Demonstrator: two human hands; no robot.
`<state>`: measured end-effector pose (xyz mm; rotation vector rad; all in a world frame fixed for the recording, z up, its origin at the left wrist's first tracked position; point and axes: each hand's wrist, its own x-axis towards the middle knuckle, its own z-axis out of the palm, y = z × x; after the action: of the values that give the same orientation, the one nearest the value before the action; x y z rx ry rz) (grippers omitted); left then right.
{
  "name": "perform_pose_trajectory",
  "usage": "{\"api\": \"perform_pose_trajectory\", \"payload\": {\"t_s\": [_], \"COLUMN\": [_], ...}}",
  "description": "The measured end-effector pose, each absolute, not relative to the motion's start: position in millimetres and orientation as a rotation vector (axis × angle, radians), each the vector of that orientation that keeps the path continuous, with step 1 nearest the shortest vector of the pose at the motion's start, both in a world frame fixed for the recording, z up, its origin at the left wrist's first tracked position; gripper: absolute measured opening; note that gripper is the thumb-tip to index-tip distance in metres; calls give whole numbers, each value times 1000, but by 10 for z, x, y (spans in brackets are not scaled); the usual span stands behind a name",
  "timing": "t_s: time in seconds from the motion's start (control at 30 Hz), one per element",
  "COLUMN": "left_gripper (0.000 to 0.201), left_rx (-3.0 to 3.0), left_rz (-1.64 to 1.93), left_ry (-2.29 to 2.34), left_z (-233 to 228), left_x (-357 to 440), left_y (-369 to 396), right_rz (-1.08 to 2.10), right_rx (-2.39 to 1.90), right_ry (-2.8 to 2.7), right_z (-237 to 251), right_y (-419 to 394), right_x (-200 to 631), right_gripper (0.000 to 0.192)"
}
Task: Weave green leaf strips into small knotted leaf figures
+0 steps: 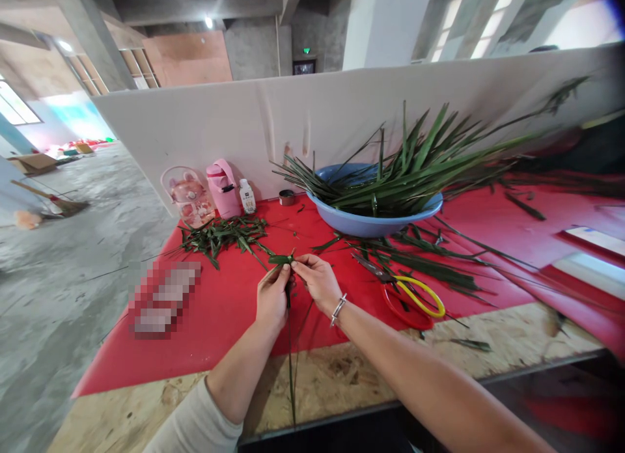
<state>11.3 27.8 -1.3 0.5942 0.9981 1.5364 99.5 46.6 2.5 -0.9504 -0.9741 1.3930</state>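
Fingers of both hands are pinching a folded green leaf strip just above the red cloth covering the table. The left hand is grasping the fold from below, and the right hand is gripping its other end between thumb and forefinger; a long narrow tail of the leaf is hanging down past the table edge. The strip is looking light, thin and bendy, likely to crease or split along its grain if pressed hard, so holding it close to the fold seems the surest grip. Scissors with yellow and red handles are lying just right of the right hand. A blue basin full of long leaves is sitting behind, a pile of leaf cuttings is lying to the left, and a pink bottle is standing by the white partition. Nothing is blocking the hands.
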Motion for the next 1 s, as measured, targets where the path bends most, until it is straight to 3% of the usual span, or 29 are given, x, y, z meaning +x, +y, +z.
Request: {"api": "perform_pose_trajectory", "payload": {"t_s": [0.23,0.43,0.57,1.0], "left_gripper": [28,20,30,27], "left_rx": [712,1013,907,262], "left_rz": [1527,1586,1570,1466], "left_ry": [1105,1350,1095,912], "left_z": [-77,-76,25,-28], "left_x": [124,137,190,16], "left_y": [292,218,171,355], "right_rz": [1185,561,295,329], "right_rx": [-1028,-1239,-1213,-1164], "right_ry": [-1068,-1233,-1512,-2001], "right_z": [-12,116,94,-57], "right_y": [503,520,439,305], "right_x": [999,1208,1204,916], "right_gripper": [19,18,18,36]}}
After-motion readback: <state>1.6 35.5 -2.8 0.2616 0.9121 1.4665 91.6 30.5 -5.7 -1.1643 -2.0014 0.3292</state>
